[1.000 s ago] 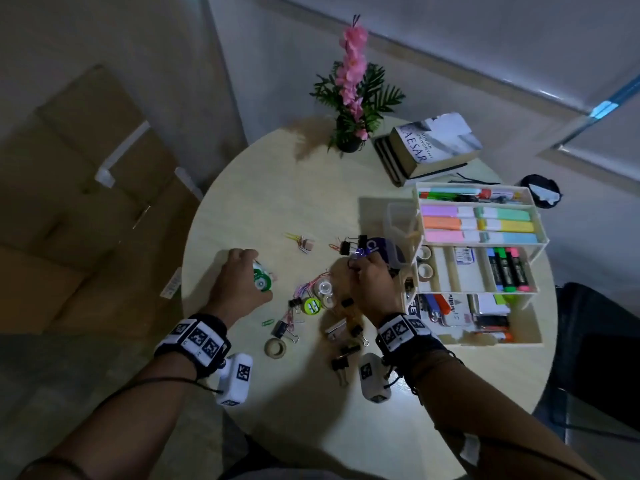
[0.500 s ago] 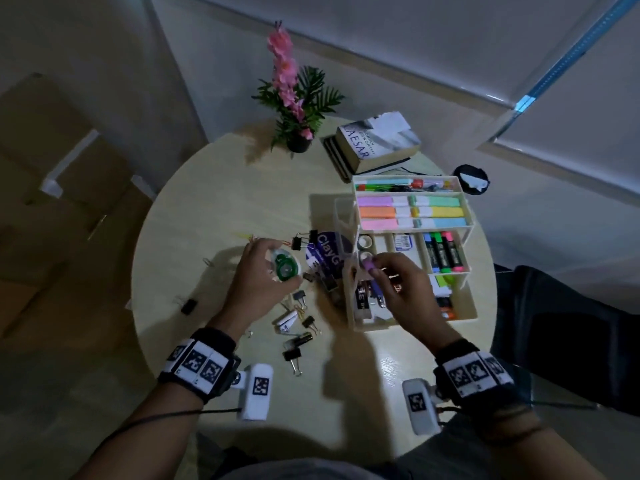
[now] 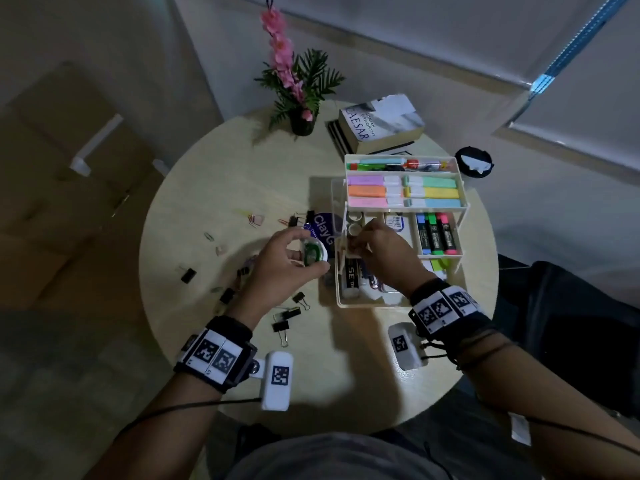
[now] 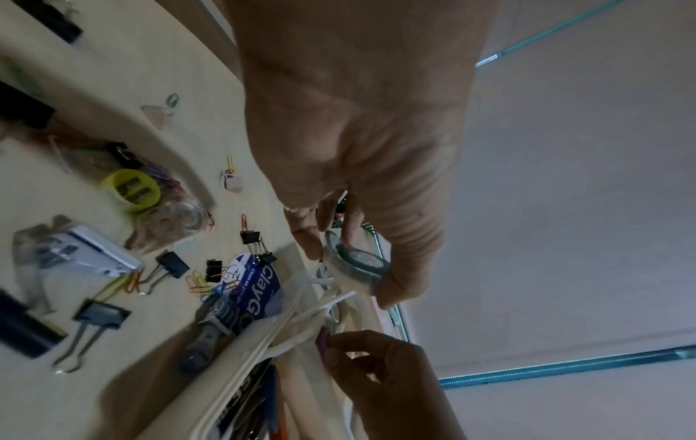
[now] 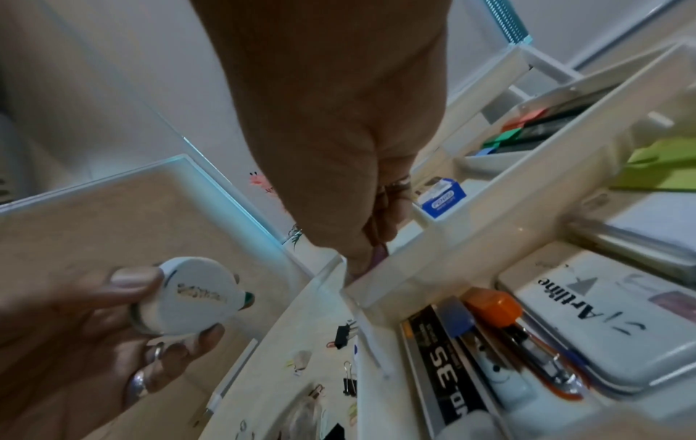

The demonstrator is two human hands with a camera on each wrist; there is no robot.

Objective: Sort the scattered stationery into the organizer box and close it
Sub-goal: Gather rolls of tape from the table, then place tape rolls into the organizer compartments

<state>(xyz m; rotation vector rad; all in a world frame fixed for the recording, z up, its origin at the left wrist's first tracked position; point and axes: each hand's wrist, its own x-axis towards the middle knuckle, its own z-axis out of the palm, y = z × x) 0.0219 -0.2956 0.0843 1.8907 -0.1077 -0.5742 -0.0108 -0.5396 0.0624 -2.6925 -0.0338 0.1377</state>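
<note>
While the organizer box point(image 3: 401, 303) stands open on the counter point(image 3: 214, 188), a round correction tape point(image 3: 313, 253) is gripped in the left hand point(image 3: 280, 268) just beside it, and a small purple item point(image 4: 323, 342) is pinched by the right hand point(image 3: 384, 251) at a left-side compartment.

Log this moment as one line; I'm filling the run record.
left hand: holds correction tape | right hand: pinches small purple item at organizer box | box: open | binder clips: on table

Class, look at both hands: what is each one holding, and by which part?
The left hand grips a round correction tape dispenser by its rim. The right hand pinches a small purple item at the organizer box; which part is hidden.
</note>
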